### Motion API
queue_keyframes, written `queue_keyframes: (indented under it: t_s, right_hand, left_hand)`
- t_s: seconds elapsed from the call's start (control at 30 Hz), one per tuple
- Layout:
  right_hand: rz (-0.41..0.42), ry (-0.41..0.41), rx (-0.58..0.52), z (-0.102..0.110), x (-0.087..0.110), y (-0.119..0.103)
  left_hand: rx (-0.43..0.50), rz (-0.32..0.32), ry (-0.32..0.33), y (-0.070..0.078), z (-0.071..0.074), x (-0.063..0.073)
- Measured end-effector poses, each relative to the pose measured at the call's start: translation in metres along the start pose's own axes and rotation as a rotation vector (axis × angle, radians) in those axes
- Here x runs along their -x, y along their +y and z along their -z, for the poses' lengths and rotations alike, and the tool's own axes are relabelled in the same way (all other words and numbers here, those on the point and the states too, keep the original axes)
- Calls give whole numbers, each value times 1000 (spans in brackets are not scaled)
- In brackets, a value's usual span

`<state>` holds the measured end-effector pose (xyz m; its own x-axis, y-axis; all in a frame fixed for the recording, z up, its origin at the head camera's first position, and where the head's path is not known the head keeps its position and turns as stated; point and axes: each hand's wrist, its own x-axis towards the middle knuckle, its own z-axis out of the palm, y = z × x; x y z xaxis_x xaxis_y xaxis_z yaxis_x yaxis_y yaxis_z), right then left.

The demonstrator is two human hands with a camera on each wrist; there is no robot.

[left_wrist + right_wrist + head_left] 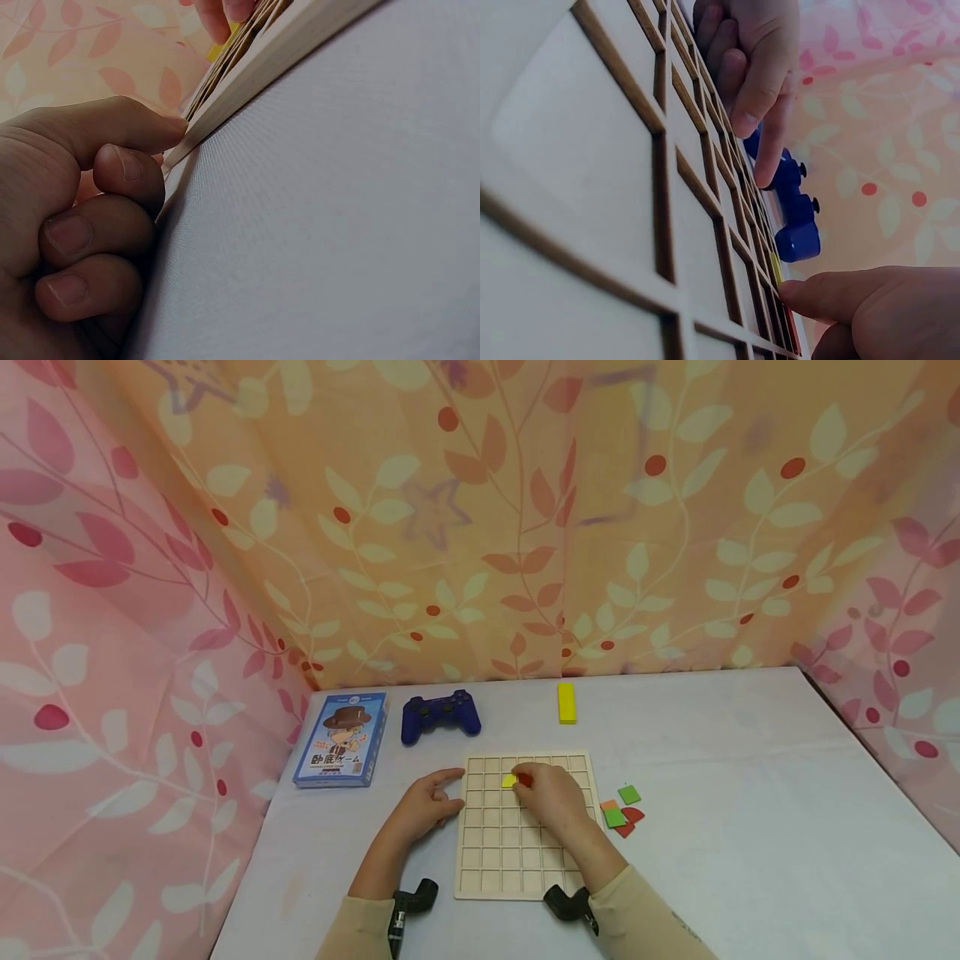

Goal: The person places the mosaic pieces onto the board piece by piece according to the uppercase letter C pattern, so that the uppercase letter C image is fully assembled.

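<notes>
A pale wooden grid board (480, 860) lies on the white table with a yellow square tile (509, 781) in one of its upper cells. My right hand (557, 797) pinches a red tile (526, 781) between thumb and index finger, right beside the yellow one; the fingers partly cover it. At the board's left edge is my left hand (418, 808), its thumb and index finger stretched out to touch the rim. Its other fingers (97, 225) curl loosely, holding nothing. Several loose tiles, green (629, 794), red (633, 815) and orange (608, 806), lie off the board's right side.
Along the back stand a blue boxed card game (341, 740), a dark blue game controller (441, 716) and a yellow bar (567, 703). Flower-patterned curtains (517, 527) close in the table at the back and sides. Each wrist wears a black camera (567, 903).
</notes>
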<state>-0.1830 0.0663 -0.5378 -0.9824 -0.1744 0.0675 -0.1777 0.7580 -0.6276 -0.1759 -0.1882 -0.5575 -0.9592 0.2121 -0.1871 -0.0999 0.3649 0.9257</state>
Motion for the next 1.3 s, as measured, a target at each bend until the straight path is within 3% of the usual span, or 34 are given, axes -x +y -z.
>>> queue_keyframes:
  t_s: [0.27, 0.57, 0.9, 1.13, 1.3]
  right_hand:
    - [28, -13, -8, 7, 2, 0]
    - [50, 25, -84, 38, 10, -14]
    - [23, 84, -186, 81, 23, -21]
    - [-28, 105, -282, 109, 34, -15]
    - [-68, 113, -282, 124, 39, -7]
  left_hand:
    - [-4, -5, 0, 3, -1, 0]
    - [-2, -10, -2, 3, -3, -1]
    - [-4, 8, -4, 2, -1, 0]
    - [-11, -4, -3, 1, 0, 0]
    - [-8, -13, 2, -1, -1, 0]
